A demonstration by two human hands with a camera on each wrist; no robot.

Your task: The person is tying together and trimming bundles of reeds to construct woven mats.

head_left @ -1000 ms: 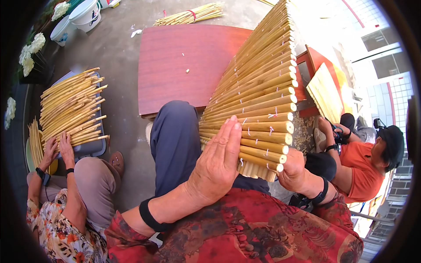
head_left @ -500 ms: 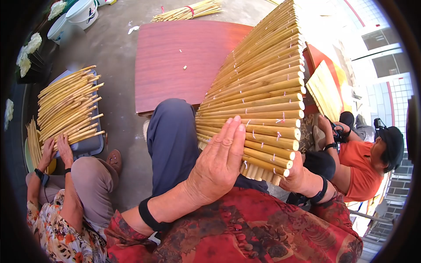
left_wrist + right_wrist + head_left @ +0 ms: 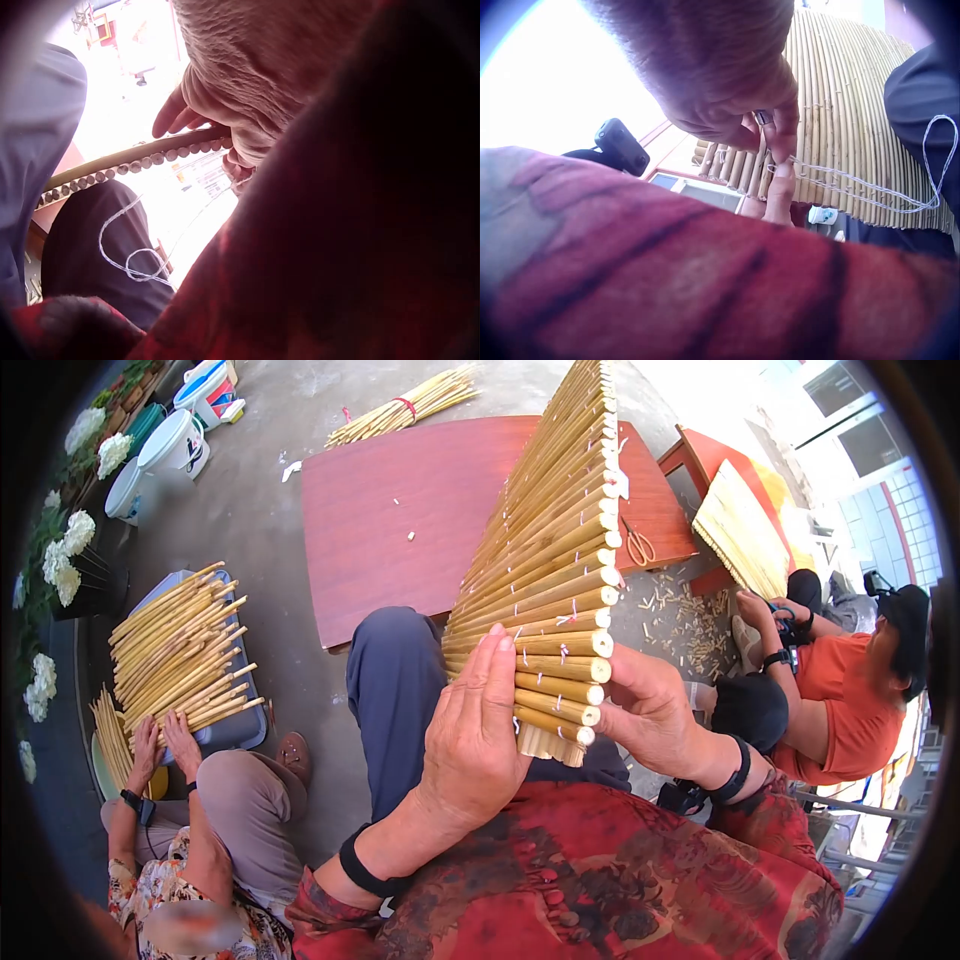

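Note:
A mat of tied yellow sticks slants upward in the head view, its round stick ends facing right. My left hand grips its near edge, fingers straight on the upper face; its thumb shows underneath in the right wrist view. To the right of the stick ends is my right hand, fingertips hidden behind the mat. In the right wrist view the right hand, with a metal band on one finger, pinches white thread against the underside. A loop of thread hangs below in the left wrist view.
A red table stands ahead, with scissors on its right part. Sticks lie on a tray at left by a seated person. Another person in orange sits at right near a smaller mat.
The mat's stick ends have moved left in the head view, and more of my right hand shows beside them. The view has shifted, bringing the scissors into sight. My left hand keeps its hold.

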